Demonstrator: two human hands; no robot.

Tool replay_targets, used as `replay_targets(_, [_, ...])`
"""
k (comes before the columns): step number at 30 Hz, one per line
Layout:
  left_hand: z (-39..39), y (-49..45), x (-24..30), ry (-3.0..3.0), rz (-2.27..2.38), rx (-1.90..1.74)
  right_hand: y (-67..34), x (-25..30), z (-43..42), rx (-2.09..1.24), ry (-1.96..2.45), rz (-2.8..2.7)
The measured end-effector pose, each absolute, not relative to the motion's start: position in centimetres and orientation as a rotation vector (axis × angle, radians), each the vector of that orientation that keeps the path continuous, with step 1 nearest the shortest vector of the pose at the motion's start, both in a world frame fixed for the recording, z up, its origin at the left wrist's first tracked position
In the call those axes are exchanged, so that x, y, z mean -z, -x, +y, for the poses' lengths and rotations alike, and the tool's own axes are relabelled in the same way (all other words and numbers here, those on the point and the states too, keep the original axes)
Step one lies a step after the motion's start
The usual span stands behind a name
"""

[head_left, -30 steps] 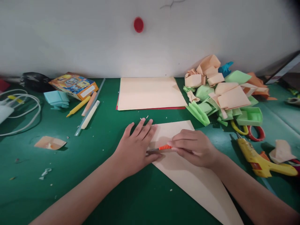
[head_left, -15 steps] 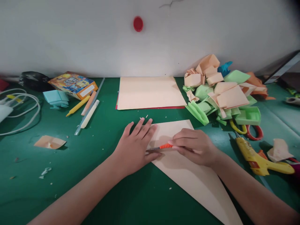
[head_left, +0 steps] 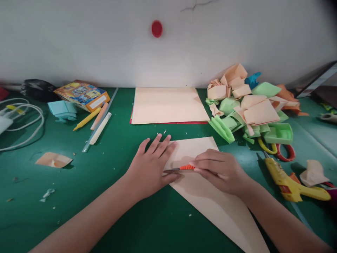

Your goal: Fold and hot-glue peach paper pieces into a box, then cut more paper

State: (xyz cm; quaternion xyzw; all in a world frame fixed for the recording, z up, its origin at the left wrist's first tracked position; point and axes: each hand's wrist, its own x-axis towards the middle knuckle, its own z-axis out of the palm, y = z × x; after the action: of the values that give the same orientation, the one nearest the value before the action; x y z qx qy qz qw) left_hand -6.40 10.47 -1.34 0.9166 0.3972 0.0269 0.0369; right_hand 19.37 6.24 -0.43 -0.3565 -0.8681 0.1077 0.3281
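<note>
A peach sheet of paper (head_left: 207, 203) lies slantwise on the green table, its lower end running off the bottom edge of view. My left hand (head_left: 151, 165) presses flat on the paper's left side, fingers spread and thumb out along it. In my right hand (head_left: 222, 172) is an orange-handled craft knife (head_left: 186, 167), gripped between thumb and fingers. Its blade points left and lies along the paper, between my left thumb and forefinger. The blade's tip is partly hidden by my left hand.
At the back lies a stack of coloured paper (head_left: 168, 105). A heap of folded peach and green paper (head_left: 244, 109) stands to the right, near scissors (head_left: 285, 152) and a yellow glue gun (head_left: 292, 182). Leftward are a patterned box (head_left: 83, 94), pens (head_left: 88, 118) and white cable (head_left: 39, 119).
The view has shifted slightly. My right hand and the craft knife sit a little lower in view, while my left hand stays spread on the paper.
</note>
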Motion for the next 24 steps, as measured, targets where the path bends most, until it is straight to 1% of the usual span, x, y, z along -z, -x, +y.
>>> replay_targets(24, [10.5,6.3,1.2,-2.823,1.206,-0.093,-20.4,0.5,6.6,-0.297,0.959,-2.292])
